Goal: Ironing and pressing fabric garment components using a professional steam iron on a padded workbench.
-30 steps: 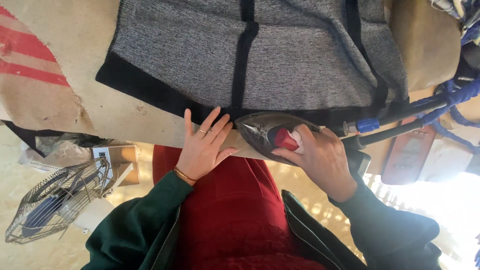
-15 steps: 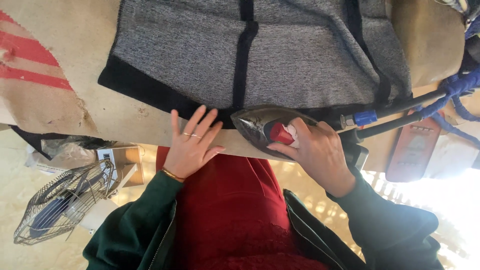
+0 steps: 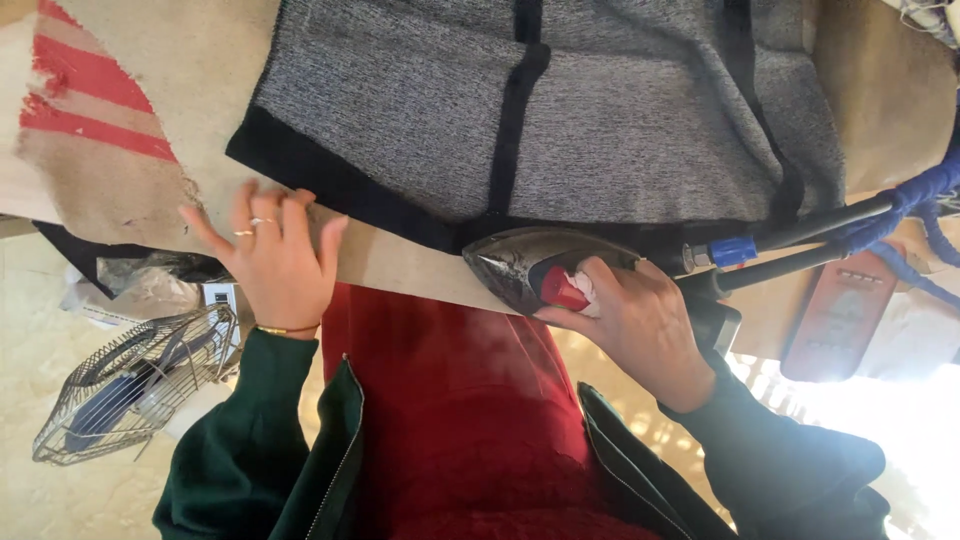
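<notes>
A grey knitted garment (image 3: 600, 110) with black bands lies spread on a beige padded ironing table (image 3: 200, 90). My right hand (image 3: 640, 325) grips the red handle of a dark metal steam iron (image 3: 525, 262), which sits at the garment's black lower hem near the table's front edge. A little steam rises below the iron. My left hand (image 3: 270, 260) is open with fingers spread, resting at the table's front edge left of the garment's corner.
A black hose with a blue fitting (image 3: 735, 250) runs from the iron to the right, beside blue cords (image 3: 920, 195). A red flat object (image 3: 840, 315) lies at the right edge. A wire-caged fan (image 3: 130, 385) stands on the floor at lower left.
My left hand has slid left along the table edge, away from the iron. The iron has shifted slightly left along the hem, still held by my right hand.
</notes>
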